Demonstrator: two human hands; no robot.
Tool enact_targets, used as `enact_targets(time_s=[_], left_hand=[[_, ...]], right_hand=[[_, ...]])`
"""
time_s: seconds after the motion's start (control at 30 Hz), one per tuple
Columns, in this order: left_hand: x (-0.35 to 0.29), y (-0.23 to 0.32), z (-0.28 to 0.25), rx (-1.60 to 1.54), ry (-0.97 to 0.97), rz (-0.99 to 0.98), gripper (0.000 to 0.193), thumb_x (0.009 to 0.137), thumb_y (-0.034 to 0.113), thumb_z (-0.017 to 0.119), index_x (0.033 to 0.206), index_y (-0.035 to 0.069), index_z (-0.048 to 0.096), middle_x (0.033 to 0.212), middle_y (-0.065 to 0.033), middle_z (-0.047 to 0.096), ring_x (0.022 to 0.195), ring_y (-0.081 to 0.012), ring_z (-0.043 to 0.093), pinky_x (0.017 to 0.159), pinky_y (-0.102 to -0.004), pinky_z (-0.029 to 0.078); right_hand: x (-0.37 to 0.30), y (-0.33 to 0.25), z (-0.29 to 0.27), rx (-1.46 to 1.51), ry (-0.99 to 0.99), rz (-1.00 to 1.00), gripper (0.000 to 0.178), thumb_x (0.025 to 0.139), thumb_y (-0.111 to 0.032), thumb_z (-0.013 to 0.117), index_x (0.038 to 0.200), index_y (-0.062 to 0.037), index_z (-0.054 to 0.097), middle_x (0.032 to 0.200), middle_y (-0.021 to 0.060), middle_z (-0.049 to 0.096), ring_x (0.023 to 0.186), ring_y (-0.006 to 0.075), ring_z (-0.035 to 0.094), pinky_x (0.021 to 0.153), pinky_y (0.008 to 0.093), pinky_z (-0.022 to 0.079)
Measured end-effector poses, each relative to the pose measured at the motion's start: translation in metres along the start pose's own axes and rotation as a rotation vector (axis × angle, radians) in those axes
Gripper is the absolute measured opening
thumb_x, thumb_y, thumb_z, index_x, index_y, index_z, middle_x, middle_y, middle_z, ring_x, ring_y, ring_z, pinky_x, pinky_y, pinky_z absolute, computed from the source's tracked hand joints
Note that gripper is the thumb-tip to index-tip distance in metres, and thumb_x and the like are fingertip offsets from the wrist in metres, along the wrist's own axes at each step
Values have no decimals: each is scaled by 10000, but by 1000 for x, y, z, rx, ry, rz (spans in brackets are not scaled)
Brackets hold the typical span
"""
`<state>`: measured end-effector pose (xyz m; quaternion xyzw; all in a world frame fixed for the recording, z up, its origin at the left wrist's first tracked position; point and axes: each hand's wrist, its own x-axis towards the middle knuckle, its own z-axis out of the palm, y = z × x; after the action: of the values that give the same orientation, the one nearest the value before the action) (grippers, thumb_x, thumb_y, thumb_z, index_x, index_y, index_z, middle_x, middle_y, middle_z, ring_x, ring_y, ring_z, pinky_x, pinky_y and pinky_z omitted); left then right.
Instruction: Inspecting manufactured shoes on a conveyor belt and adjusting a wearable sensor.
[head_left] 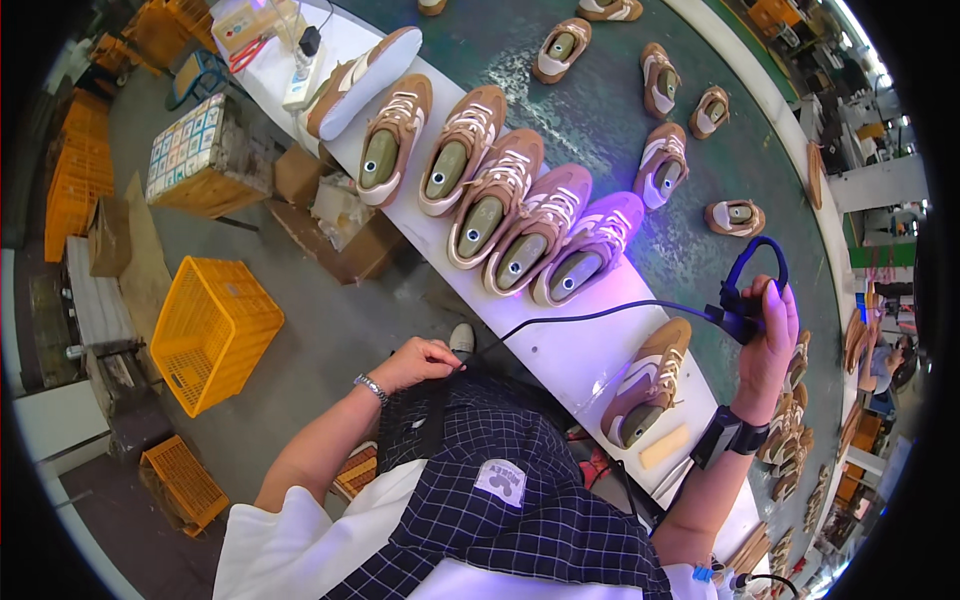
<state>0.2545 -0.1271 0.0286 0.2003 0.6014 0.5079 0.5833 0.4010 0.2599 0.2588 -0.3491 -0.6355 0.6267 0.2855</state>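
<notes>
My right hand (772,345) is raised over the green surface, its fingers closed round a small black corded lamp (738,318) with a dark loop above it. Purple light tints its fingertips and the nearest sneaker of the row (590,250). A black cord (590,313) runs from the lamp across the white bench to my left hand (415,365), which pinches it in front of my checked apron. Several tan sneakers with white laces and green insoles stand in a slanted row on the bench. A single sneaker (650,385) sits nearer my right forearm.
The white bench ledge (535,350) runs diagonally beside a green surface (510,65) carrying more sneakers. A pale block (665,447) lies by the single shoe. Yellow crates (215,330) and a cardboard box (345,235) stand on the floor at left. A power strip (303,80) lies at the bench's far end.
</notes>
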Motion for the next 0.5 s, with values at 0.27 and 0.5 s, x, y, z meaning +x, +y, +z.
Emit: enact_targets(time_s=[0.27, 0.5], left_hand=[[-1, 25, -25, 136, 195, 62, 94, 837, 94, 614, 841, 7, 651, 815, -25, 598, 792, -94, 554, 756, -252, 449], [5, 165, -55, -66, 31, 38, 251, 931, 237, 481, 742, 73, 465, 610, 44, 435, 570, -53, 441, 669, -251, 465]], right_hand=[[-1, 5, -10, 26, 18, 19, 181, 868, -204, 594, 948, -42, 591, 848, 7, 567, 816, 103, 533, 787, 265, 427], [4, 11, -20, 108, 58, 1, 174, 863, -206, 597, 936, -48, 588, 844, 4, 571, 802, 97, 539, 756, 246, 430]])
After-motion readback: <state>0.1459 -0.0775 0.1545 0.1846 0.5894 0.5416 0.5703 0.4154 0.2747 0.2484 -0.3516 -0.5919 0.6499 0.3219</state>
